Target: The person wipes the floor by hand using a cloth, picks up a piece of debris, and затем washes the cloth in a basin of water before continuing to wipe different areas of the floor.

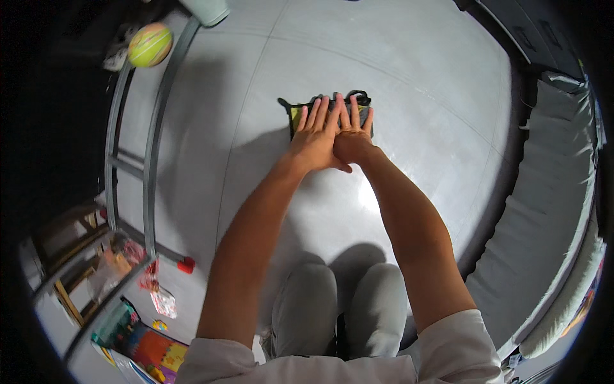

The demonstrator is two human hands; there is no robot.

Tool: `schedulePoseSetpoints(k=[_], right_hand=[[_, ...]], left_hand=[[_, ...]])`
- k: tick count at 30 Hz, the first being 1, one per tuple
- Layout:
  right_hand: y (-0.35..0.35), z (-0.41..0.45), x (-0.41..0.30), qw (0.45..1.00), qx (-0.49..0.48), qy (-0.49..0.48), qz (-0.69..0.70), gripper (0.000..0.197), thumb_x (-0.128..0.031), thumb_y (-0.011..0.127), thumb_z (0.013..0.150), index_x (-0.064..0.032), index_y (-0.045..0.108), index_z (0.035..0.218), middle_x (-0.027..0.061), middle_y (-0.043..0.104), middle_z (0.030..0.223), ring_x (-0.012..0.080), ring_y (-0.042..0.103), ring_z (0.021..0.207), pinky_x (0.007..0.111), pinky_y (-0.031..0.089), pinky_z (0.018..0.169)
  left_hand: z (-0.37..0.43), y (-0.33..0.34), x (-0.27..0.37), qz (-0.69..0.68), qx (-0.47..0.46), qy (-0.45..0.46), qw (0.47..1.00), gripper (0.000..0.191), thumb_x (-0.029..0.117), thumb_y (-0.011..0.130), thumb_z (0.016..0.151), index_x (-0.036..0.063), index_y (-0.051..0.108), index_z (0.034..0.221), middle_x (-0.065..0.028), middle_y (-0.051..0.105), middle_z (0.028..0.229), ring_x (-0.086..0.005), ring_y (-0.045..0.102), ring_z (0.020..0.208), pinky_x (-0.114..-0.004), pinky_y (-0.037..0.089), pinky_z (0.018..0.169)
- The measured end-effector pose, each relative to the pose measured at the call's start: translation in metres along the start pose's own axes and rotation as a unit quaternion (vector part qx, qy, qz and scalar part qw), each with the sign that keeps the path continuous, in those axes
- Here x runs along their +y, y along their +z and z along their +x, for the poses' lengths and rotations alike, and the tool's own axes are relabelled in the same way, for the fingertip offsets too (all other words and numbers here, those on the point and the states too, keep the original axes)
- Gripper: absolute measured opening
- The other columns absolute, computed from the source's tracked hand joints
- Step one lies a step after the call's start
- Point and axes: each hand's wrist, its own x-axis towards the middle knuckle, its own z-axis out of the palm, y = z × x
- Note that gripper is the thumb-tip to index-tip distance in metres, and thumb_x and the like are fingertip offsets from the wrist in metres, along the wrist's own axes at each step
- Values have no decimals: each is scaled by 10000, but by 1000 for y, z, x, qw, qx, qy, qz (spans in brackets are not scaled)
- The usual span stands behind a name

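Note:
A small fabric bag or pouch (295, 118), grey and yellow-green with black trim, lies on the light grey floor. Its black loop sticks out at the top right. My left hand (315, 137) is spread flat on the pouch's left and middle part. Beside it, my right hand (355, 132) presses on the right part with its fingers apart. The two hands meet at the thumbs, and the left thumb overlaps the base of the right hand. Both palms and most of the pouch's face are hidden from view.
A grey metal frame (152, 144) stands at left, with a yellow-green ball (150, 44) by its top end. A grey fabric-covered sofa or bed (537, 206) runs along the right. Colourful mats (153, 350) and plastic bags (108, 276) lie at lower left. My knees are below.

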Motion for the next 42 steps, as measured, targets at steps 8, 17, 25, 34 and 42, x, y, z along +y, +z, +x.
schedulePoseSetpoints(k=[8,17,25,34,42], right_hand=[[-60,92,56,997,-28,53,45,1113,-320,735,773,-178,7,1603,143,-100,1659,436,-142,1501,768,5,1089],[-54,139,81,995,94,34,21,1127,-267,783,740,-119,67,1598,139,-69,1662,426,-103,1509,740,14,1113],[-15,-6,75,999,33,2,18,933,-321,658,856,-174,118,1602,139,-22,1666,379,-61,1526,671,-1,1153],[159,-303,36,982,-170,48,59,904,-351,589,862,-154,108,1601,164,-68,1657,429,-89,1512,727,-5,1124],[124,-236,136,956,-103,-95,-259,782,-524,563,907,-340,205,1577,-33,-113,1661,300,-155,1519,629,-3,1186]], left_hand=[[142,-33,-31,115,-152,3,982,1495,673,874,504,153,-18,1585,-202,-44,1641,-361,-88,1520,-545,-23,1218],[186,-41,-37,128,-132,-34,982,1552,676,893,473,158,-62,1582,-201,-90,1641,-351,-137,1516,-531,-95,1203],[84,27,42,172,-204,-57,962,1566,730,837,529,77,-143,1561,-261,-151,1616,-411,-186,1494,-598,-106,1165],[-184,212,196,65,-317,-31,946,1410,858,635,641,110,-110,1576,-224,-89,1634,-414,-131,1504,-656,-96,1135],[-90,238,245,65,-145,-204,966,1291,685,646,779,54,-185,1540,-287,-200,1588,-470,-198,1471,-679,-71,1115]])
